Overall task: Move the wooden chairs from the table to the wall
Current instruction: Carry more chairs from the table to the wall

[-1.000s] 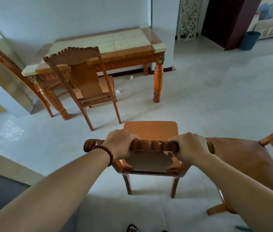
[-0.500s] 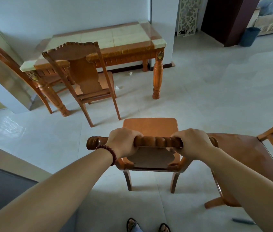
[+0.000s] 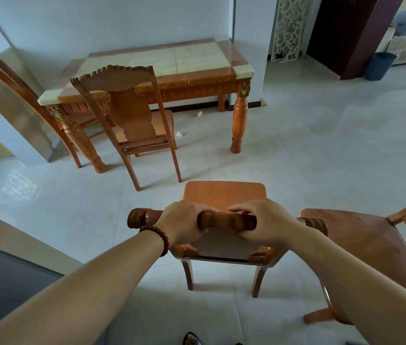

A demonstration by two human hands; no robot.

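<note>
Gripping chair top rail, both hands; neighbouring chair touching right.

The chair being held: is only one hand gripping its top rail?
No. Both the left hand and the right hand are closed around the top rail of the chair.

Four orange-brown wooden chairs stand upright on the tiled floor. The nearest chair has a carved top rail. A second faces the counter, a third stands at its left end, and a fourth is at the right edge.
</note>
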